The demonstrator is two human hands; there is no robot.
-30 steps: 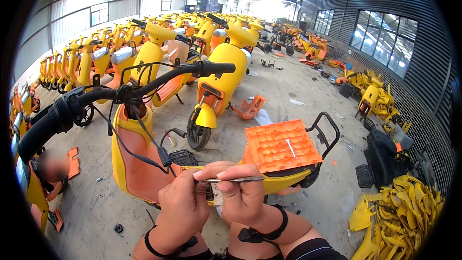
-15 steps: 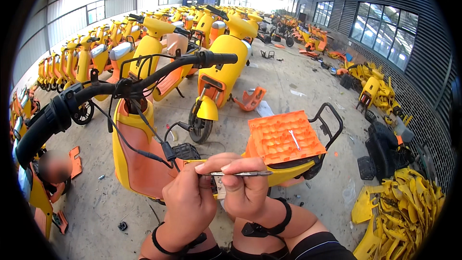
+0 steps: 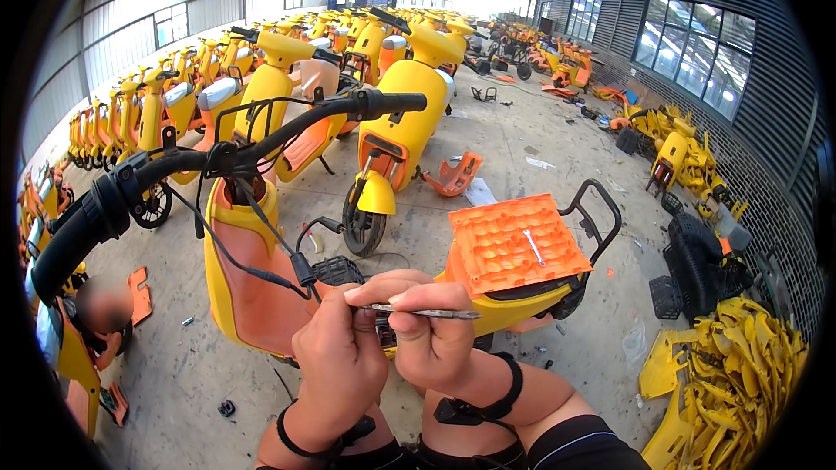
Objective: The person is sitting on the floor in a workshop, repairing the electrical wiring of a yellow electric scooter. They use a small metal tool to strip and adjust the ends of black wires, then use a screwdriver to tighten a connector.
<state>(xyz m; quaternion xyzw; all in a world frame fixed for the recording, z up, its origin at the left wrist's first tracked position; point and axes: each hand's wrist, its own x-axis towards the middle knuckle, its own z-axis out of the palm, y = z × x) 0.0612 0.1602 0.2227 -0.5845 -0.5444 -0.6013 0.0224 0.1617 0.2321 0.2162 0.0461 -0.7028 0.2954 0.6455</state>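
Both of my hands meet in front of the partly stripped yellow-and-orange scooter [image 3: 225, 300], holding a slim metal screwdriver bit [image 3: 448, 314]. My left hand [image 3: 338, 350] is closed, pinching the bit's left end, which its fingers partly hide. With thumb and fingers, my right hand [image 3: 440, 352] grips the bit near its middle. The pointed end sticks out to the right, tilted slightly down. Beyond my right hand, an orange ribbed plastic tray [image 3: 488, 248] rests on the scooter's rear, and a small silver wrench [image 3: 533, 246] lies on it.
The scooter's black handlebar [image 3: 305, 122] and hanging cables stretch across the left side. A black rear rack [image 3: 616, 218] juts out behind the tray. Yellow plastic panels [image 3: 740, 374] are heaped at the lower right. Another person [image 3: 106, 305] is low at the left. Rows of yellow scooters [image 3: 401, 109] stand beyond.
My hands and the bit have shifted slightly left in the picture. The bit's pointed end now dips a little more to the right. Both hands keep their grip.
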